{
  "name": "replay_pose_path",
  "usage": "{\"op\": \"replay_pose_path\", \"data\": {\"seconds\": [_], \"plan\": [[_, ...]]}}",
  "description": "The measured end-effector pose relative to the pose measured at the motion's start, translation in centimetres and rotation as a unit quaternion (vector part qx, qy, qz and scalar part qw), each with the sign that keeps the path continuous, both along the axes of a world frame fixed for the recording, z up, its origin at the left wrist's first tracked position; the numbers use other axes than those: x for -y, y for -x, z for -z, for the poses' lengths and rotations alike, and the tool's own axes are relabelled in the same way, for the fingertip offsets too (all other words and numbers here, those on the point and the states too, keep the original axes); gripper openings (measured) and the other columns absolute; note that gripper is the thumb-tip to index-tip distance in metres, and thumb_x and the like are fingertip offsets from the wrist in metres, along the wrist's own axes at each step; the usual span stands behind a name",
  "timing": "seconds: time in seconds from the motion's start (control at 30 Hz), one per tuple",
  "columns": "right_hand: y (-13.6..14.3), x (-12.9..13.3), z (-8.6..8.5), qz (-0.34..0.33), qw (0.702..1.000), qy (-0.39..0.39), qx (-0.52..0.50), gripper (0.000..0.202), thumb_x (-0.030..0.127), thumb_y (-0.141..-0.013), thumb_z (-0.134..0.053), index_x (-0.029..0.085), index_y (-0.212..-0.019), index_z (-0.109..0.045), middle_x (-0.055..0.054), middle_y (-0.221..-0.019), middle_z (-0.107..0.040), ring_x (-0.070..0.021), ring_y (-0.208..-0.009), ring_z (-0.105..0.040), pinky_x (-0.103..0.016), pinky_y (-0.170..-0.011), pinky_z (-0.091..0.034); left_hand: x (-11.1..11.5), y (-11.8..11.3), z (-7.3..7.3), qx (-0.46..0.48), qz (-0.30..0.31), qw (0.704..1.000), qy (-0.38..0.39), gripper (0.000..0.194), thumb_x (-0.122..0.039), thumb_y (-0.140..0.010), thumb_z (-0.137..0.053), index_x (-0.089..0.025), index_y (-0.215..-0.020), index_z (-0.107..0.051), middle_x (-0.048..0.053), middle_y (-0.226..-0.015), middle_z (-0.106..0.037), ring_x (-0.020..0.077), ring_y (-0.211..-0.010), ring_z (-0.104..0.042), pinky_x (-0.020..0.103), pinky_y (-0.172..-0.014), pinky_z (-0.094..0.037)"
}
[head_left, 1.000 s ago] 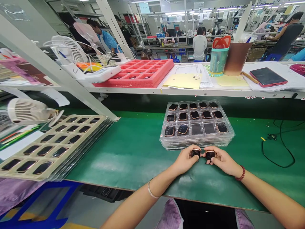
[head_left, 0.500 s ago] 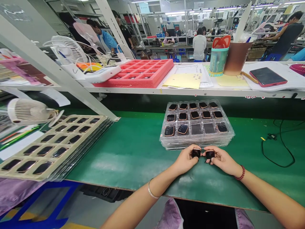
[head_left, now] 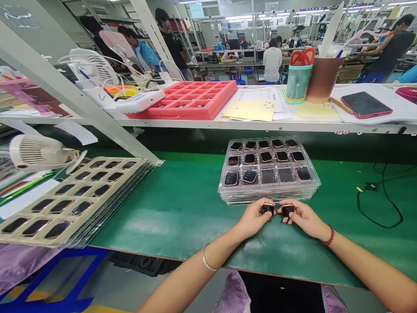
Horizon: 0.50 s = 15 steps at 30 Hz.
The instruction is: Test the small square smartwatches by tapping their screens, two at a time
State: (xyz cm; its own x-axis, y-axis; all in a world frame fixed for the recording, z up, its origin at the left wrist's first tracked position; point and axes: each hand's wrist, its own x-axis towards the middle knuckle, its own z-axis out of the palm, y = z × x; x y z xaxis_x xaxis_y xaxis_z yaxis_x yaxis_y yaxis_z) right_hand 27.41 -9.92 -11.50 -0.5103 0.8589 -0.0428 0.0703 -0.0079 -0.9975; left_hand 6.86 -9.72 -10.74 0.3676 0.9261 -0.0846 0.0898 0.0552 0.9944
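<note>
My left hand (head_left: 256,217) is closed on a watch case (head_left: 267,208), a dark square face with a metallic rim. A second watch case (head_left: 287,210) of the same look sits between the thumb and fingers of my right hand (head_left: 301,217). Both are held side by side just above the front edge of a clear plastic tray stack (head_left: 270,191). The top tray carries rows of similar watch cases (head_left: 250,175), most with copper-coloured rims. In its front row, two neighbouring pockets (head_left: 276,175) hold no watch case.
At left, a cream tray (head_left: 73,204) of watch cases lies on stacked trays, beside a small white fan (head_left: 42,152). A black cable (head_left: 381,226) lies on the right of the green bench (head_left: 182,208). The shelf above bears a red foam tray (head_left: 195,95), cups and a phone (head_left: 366,104).
My thumbs have shifted slightly over the faces of the two watch cases, and the left one looks more tilted. In the background, a person in black has come further into view.
</note>
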Motion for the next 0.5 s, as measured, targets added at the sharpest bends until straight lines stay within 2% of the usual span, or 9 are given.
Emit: {"op": "replay_pose_path", "data": {"seconds": [0.13,0.27,0.37,0.5], "plan": [[0.09,0.12,-0.11,-0.010,1.000,0.011,-0.001,0.040,0.016,-0.078,-0.054,0.023,-0.117,-0.049,-0.008,-0.110,-0.063,-0.0171,-0.084,-0.067,-0.033,-0.076,-0.053,-0.04,0.07,0.14,-0.023,-0.005,1.000,-0.015,0.034,-0.007,-0.067,-0.055,-0.017,-0.099,-0.055,0.003,-0.087,-0.064,0.0148,-0.079,-0.058,0.025,-0.069,-0.044],[0.08,0.08,-0.18,-0.009,1.000,0.009,0.001,0.035,0.017,-0.081,-0.051,0.022,-0.116,-0.051,-0.008,-0.108,-0.063,-0.0169,-0.081,-0.067,-0.032,-0.072,-0.054,-0.13,0.11,0.41,-0.004,0.002,1.000,-0.002,0.024,-0.012,-0.071,-0.053,-0.016,-0.095,-0.056,0.003,-0.082,-0.063,0.0126,-0.070,-0.056,0.026,-0.067,-0.046],[0.00,-0.03,-0.16,-0.003,1.000,0.011,-0.001,0.035,0.018,-0.083,-0.050,0.022,-0.118,-0.050,-0.009,-0.107,-0.064,-0.0167,-0.078,-0.067,-0.032,-0.068,-0.053,-0.15,0.10,0.52,-0.008,-0.001,1.000,-0.004,0.035,-0.005,-0.066,-0.051,-0.016,-0.098,-0.055,0.003,-0.086,-0.063,0.0130,-0.074,-0.057,0.024,-0.067,-0.045],[-0.09,-0.13,-0.11,-0.002,1.000,0.022,-0.011,0.041,0.014,-0.078,-0.051,0.023,-0.119,-0.049,-0.008,-0.107,-0.064,-0.0172,-0.081,-0.067,-0.032,-0.069,-0.053,-0.11,0.12,0.51,-0.009,0.005,1.000,-0.005,0.046,0.000,-0.060,-0.045,-0.017,-0.101,-0.054,0.003,-0.091,-0.063,0.0125,-0.075,-0.057,0.023,-0.066,-0.044]]}}
